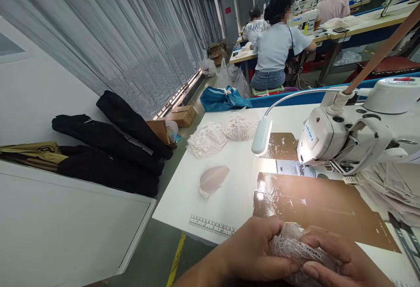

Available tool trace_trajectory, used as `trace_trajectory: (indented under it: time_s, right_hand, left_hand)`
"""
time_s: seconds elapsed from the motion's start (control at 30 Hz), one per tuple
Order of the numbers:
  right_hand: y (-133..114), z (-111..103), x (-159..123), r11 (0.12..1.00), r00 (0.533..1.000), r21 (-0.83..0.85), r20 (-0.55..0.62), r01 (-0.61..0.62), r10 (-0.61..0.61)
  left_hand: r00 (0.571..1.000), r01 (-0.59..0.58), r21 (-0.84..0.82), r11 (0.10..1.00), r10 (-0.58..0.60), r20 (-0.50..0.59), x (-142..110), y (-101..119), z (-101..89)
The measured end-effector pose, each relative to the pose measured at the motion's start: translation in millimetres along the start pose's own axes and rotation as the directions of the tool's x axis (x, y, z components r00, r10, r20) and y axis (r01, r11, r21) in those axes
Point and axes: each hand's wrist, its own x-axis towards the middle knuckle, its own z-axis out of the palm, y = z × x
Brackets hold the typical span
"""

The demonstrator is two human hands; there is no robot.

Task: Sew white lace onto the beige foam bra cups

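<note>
Between my two hands is a piece of white lace fabric [290, 247], bunched at the near edge of the table. My left hand [252, 247] grips its left side, thumb on the near face. From the right, my right hand [341, 256] pinches the same lace with curled fingers. Part of the lace is covered by the fingers. Further off on the white table lie two lace cups [207, 139] and a plain pale cup-shaped fabric piece [213, 180]. To the right stands a white sewing machine [328, 134], its needle area lit.
Brown tape-covered cardboard [308, 204] lies around the needle plate. A lamp [262, 136] on a bendy neck hangs over the table. A printed ruler [211, 225] runs along the near edge. Scissors-like metal tools [407, 239] and stacked fabric [390, 190] are at right. Several people sit at machines beyond.
</note>
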Motion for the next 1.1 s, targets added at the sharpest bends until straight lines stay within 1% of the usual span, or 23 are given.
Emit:
trace_trajectory:
  time_s: [0.07,0.13,0.17,0.23,0.33,0.4,0.53,0.67,0.8,0.9,1.0,1.1]
  right_hand:
    - [3.9,1.4,-0.5,0.998,0.999,-0.046,0.008,0.049,-0.049]
    - [4.7,3.3,-1.3,0.996,0.997,-0.059,-0.022,0.067,-0.068]
    - [3.9,4.4,-1.5,0.997,0.997,-0.040,-0.038,0.062,-0.064]
    - [0.7,6.7,-1.6,0.999,0.998,0.044,-0.055,0.022,-0.019]
    - [-3.8,10.2,-0.9,0.987,0.996,0.146,-0.042,-0.067,0.074]
    - [-4.7,12.3,-0.4,0.986,0.994,0.142,-0.045,-0.092,0.099]
    - [-2.4,15.8,0.1,0.991,0.991,0.091,-0.087,-0.096,0.103]
    - [0.4,17.9,-0.2,0.994,0.991,0.066,-0.093,-0.088,0.094]
    - [3.3,16.2,0.4,0.994,0.994,0.061,-0.053,-0.089,0.092]
    - [6.2,9.9,3.2,0.992,0.994,0.068,-0.015,-0.103,0.104]
    - [7.7,1.4,7.8,0.991,0.993,0.090,0.075,-0.096,0.090]
    - [4.9,-4.3,11.2,0.997,0.984,0.031,0.171,-0.064,0.058]
  left_hand:
    - [1.000,0.007,0.028,1.000,-0.006,-0.030,-1.6,-2.9,6.6]
    - [0.999,0.002,0.023,1.000,-0.001,-0.037,-4.8,-3.2,6.7]
    - [0.999,-0.006,0.009,1.000,0.006,-0.035,-6.5,-2.5,5.4]
    - [0.999,-0.032,-0.037,0.999,0.031,-0.029,-9.4,-0.6,2.0]
    - [0.998,-0.047,-0.136,0.990,0.042,-0.040,-10.9,1.3,-0.6]
    - [0.998,-0.031,-0.164,0.986,0.021,-0.060,-9.9,0.4,0.1]
    - [0.993,0.023,-0.131,0.991,-0.038,-0.110,-4.5,-5.2,4.5]
    - [0.986,0.015,-0.155,0.988,-0.040,-0.160,1.8,-7.0,8.3]
    - [0.986,-0.024,-0.206,0.978,-0.011,-0.165,5.9,-3.8,10.1]
    - [0.985,-0.027,-0.220,0.975,-0.012,-0.174,7.5,-3.5,11.1]
    - [0.987,-0.021,-0.226,0.974,-0.016,-0.162,8.8,-5.3,12.8]
    - [0.990,-0.003,-0.223,0.975,-0.028,-0.139,9.7,-7.4,14.7]
